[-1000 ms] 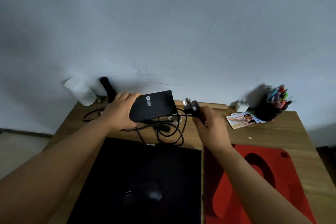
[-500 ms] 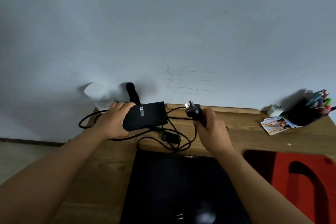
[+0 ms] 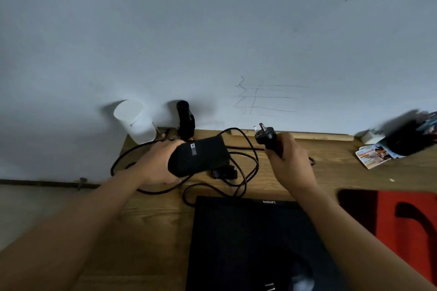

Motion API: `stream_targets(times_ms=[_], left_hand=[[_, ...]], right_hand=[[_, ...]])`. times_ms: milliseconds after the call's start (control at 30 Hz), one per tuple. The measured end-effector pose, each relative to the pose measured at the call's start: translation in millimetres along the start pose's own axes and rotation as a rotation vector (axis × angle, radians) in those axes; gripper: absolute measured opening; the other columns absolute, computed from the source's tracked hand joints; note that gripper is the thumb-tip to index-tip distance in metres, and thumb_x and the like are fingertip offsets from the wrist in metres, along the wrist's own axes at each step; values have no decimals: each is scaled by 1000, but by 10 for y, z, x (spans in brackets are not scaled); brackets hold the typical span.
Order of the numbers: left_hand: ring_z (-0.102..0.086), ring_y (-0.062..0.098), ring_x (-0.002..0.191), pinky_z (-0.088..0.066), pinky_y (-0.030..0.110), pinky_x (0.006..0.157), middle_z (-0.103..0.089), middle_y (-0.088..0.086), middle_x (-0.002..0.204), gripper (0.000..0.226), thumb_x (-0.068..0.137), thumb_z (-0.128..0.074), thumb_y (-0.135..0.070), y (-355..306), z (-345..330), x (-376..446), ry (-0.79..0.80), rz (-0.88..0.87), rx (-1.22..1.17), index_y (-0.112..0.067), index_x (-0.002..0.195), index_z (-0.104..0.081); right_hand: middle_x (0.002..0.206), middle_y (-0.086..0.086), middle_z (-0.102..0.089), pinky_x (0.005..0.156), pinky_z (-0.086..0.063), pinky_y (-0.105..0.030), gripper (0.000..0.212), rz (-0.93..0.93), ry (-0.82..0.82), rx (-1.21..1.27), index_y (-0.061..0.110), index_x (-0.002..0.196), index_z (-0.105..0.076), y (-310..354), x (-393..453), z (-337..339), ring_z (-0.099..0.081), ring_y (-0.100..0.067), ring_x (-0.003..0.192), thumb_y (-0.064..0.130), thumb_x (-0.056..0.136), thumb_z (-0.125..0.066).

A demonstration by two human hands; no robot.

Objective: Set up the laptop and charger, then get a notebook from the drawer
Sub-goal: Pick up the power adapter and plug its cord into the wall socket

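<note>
A closed black laptop [image 3: 255,243] lies on the wooden desk [image 3: 151,224] in front of me. My left hand [image 3: 156,165] grips the black charger brick [image 3: 201,157] just above the desk, behind the laptop. My right hand [image 3: 290,160] holds the black wall plug [image 3: 264,136] upright, prongs pointing up toward the wall. The charger's black cable [image 3: 248,168] lies in loose loops on the desk between my hands. No drawer or notebook is in view.
A white cup [image 3: 136,120] and a black flashlight [image 3: 185,120] stand at the desk's back left by the wall. A red and black mat [image 3: 402,220] lies right of the laptop. Cards [image 3: 373,156], a white adapter [image 3: 369,137] and a pen holder [image 3: 411,134] sit at the back right.
My view has swung left, so everything sits further right in the frame. Both hands keep their grip; the brick has tilted and sunk closer to the desk.
</note>
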State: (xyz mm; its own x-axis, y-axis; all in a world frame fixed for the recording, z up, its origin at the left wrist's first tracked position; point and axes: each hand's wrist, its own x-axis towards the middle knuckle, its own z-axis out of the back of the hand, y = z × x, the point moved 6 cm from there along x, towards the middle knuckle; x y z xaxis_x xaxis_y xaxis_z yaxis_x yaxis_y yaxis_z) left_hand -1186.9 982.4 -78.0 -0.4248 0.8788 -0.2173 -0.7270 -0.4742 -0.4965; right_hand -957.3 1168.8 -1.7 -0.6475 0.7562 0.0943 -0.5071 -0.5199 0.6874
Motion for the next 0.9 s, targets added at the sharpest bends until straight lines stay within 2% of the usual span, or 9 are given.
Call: stream_targets(times_ms=[67,167,300,400,500,600,700,800,900], left_hand=[[-54,16,103,-51,43,85,-56,-5,114,87,43,-79,-40,-26,-197,26,85,13,-93,-34,121,-42],[-52,14,107,-50,36,87,-53,-8,119,94,42,-81,-40,27,-420,73,228,106,-230,-36,125,-38],[-48,13,111,-47,33,92,-49,-8,125,100,42,-81,-41,118,-624,113,342,165,-237,-32,131,-35],[-45,9,108,-42,28,88,-47,-10,124,102,40,-81,-41,128,-653,167,292,167,-201,-33,130,-34],[-44,17,118,-42,34,93,-45,-5,133,95,43,-83,-39,90,-627,262,178,123,-82,-34,126,-36],[-28,24,135,-32,41,105,-16,-3,156,98,50,-81,-39,39,-600,334,96,101,110,-29,133,-31],[-16,28,138,-19,48,109,-2,-7,157,109,53,-79,-42,29,-596,360,121,183,255,-32,142,-16],[-6,30,141,-12,50,112,7,-3,157,113,60,-79,-38,-25,-571,360,167,217,355,-35,144,-3],[-3,30,142,-10,49,114,4,2,157,103,71,-73,-25,-175,-432,360,165,189,325,-29,146,-3]], right_hand=[[64,8,-49,46,-33,-27,16,-23,35,-24,16,88,-43,-88,-30,-12,-47,-11,56,15,84,-59],[71,2,-55,49,-36,-26,16,-52,63,-47,13,95,-48,-221,-66,21,-51,-15,62,17,84,-59],[67,6,-54,45,-34,-25,15,-78,79,-29,14,93,-48,-358,-78,96,-50,-8,57,18,85,-59],[64,9,-53,44,-32,-25,15,-88,56,-13,13,93,-49,-426,-60,162,-50,-8,55,18,85,-60],[64,11,-52,43,-32,-24,15,-93,43,-8,13,94,-49,-471,-56,223,-50,-6,55,18,85,-60],[65,11,-54,43,-37,-25,15,-99,25,10,13,96,-50,-499,-46,288,-52,-7,56,16,85,-60],[65,6,-54,45,-35,-24,14,-113,-2,28,11,95,-50,-533,-15,352,-50,-6,57,14,84,-59],[65,11,-52,46,-31,-24,14,-128,-22,59,14,92,-49,-545,9,417,-49,-3,59,13,83,-59],[68,12,-53,48,-32,-24,14,-140,-60,123,15,93,-50,-524,61,528,-50,-3,62,13,83,-60]])
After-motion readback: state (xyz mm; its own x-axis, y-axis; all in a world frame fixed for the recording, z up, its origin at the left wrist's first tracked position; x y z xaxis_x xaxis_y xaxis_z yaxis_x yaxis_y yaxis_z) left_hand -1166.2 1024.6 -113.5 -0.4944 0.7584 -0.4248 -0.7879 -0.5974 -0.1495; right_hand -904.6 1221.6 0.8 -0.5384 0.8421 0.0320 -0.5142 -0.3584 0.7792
